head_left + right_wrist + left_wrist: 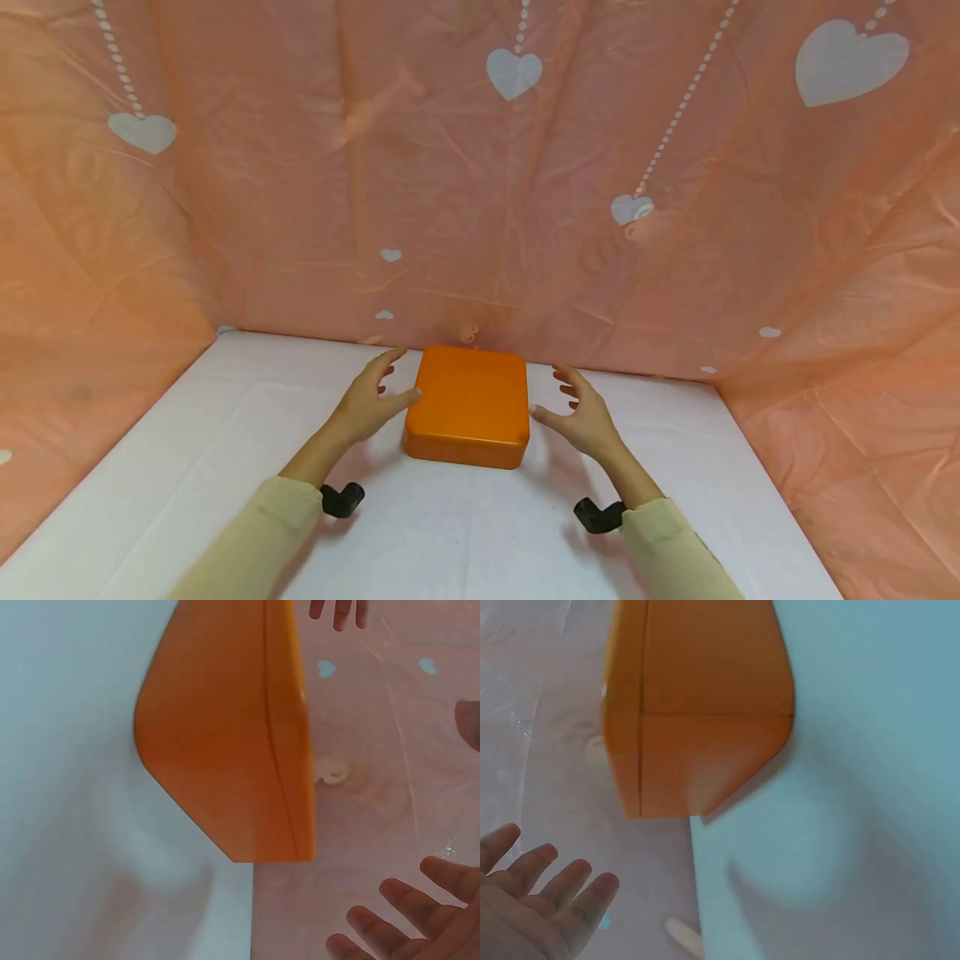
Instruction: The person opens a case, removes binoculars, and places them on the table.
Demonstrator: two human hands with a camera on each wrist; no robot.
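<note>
An orange box (pixel 471 398) with rounded corners lies on the white table, its smooth top facing up. A seam line runs along its side in both wrist views, close to the top edge. On the box's left, my left hand (pixel 367 404) is spread, its thumb overlapping the box's edge in the head view. My right hand (pixel 583 417) is on the other side, fingers apart and a small gap from the box. Neither hand grips anything. In the left wrist view the left fingers (pixel 574 889) are relaxed, and the right fingers (pixel 409 911) look loosely extended in the right wrist view.
The white table (pixel 465 533) meets a peach curtain (pixel 480 208) with pale hearts right behind the box. More of this sheet hangs along both sides. A black wrist mount (pixel 342 500) sits on the left wrist, another black mount (pixel 598 516) on the right.
</note>
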